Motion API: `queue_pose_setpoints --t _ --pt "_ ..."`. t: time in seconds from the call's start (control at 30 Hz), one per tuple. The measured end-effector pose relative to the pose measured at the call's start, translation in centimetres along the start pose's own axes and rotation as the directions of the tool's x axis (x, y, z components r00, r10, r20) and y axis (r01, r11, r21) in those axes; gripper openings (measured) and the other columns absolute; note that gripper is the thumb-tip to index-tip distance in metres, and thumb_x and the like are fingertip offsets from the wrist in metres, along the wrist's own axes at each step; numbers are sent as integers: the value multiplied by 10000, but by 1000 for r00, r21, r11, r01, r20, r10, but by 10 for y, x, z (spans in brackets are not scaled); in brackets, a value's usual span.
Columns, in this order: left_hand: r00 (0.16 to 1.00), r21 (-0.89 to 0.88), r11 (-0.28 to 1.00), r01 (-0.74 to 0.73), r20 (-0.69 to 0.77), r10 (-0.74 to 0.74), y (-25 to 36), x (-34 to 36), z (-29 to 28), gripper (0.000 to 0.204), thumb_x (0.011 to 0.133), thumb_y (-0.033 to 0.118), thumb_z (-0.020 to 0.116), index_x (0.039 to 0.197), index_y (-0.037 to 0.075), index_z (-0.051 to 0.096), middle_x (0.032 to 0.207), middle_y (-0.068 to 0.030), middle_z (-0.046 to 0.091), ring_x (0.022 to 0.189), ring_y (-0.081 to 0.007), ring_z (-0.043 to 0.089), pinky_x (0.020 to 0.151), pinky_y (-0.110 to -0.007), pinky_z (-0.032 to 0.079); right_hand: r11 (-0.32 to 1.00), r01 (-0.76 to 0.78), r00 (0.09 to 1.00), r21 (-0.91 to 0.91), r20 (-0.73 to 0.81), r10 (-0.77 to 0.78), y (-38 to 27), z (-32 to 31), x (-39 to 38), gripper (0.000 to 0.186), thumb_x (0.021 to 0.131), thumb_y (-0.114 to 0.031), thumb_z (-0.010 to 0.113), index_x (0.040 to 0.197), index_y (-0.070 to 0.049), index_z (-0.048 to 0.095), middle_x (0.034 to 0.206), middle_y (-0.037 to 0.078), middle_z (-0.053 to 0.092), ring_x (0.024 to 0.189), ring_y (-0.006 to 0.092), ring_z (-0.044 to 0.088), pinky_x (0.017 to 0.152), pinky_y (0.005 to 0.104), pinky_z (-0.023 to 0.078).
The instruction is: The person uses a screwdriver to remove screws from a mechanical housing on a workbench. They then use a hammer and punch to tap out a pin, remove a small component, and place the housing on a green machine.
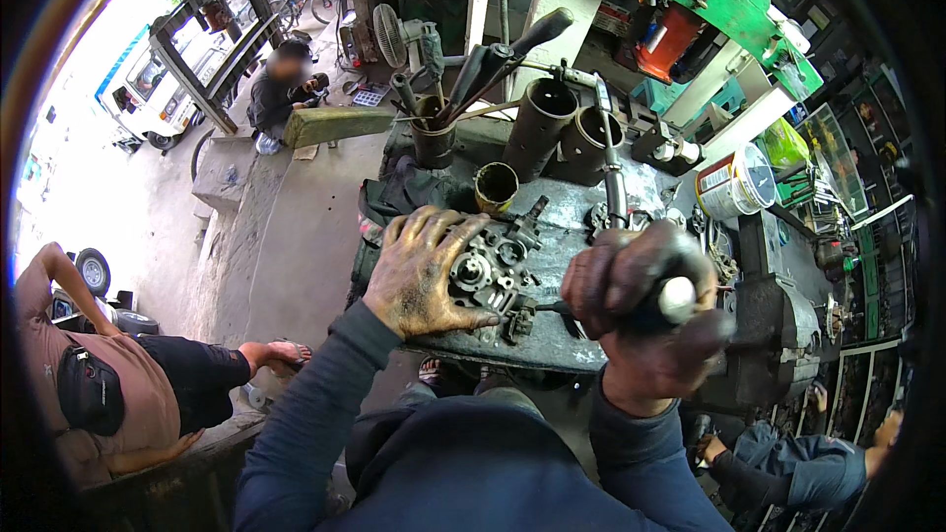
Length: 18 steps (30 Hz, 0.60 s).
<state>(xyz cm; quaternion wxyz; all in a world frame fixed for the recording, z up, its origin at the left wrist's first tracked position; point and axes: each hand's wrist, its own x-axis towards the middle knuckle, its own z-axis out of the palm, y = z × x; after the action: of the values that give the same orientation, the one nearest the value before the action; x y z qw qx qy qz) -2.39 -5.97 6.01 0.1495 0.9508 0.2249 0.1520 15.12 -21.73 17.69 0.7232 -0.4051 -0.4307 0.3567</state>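
My left hand (424,276), grimy with grease, lies against the left side of a metal housing (473,271) on the workbench. Its fingers reach over the far side and its thumb along the near side, holding the part. Round openings and a central ring show on the housing's upper face. My right hand (645,305), blackened and slightly blurred, is wrapped round a dark tool handle with a pale round end (677,299), raised above the bench right of the housing. The tool's working end is hidden behind the fist.
Beyond the housing stand a small can (496,187), metal cylinders (540,128) holding tools, and a bent steel bar (613,177). A white bucket (734,182) is at right. People are at left (128,384), lower right (788,468) and far left back (281,94).
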Motion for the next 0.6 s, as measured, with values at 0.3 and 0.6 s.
queue_pose_setpoints --t 0.3,0.6 --pt "931 33 946 324 -191 -312 54 -27 13 1345 610 628 942 1662 84 304 1638 -273 363 1557 -450 303 1265 -609 247 967 237 971 -98 40 -234 8 -27 2 710 970 -692 674 813 -3 602 726 69 590 629 148 528 559 308 375" --pt "912 -98 909 404 -34 -409 59 -19 9 1166 667 579 939 1595 88 431 1594 -274 407 1455 -479 437 1239 -540 365 982 167 971 85 156 -178 57 -25 36 636 1027 -634 639 903 -10 642 739 -2 553 611 65 452 533 248 326"
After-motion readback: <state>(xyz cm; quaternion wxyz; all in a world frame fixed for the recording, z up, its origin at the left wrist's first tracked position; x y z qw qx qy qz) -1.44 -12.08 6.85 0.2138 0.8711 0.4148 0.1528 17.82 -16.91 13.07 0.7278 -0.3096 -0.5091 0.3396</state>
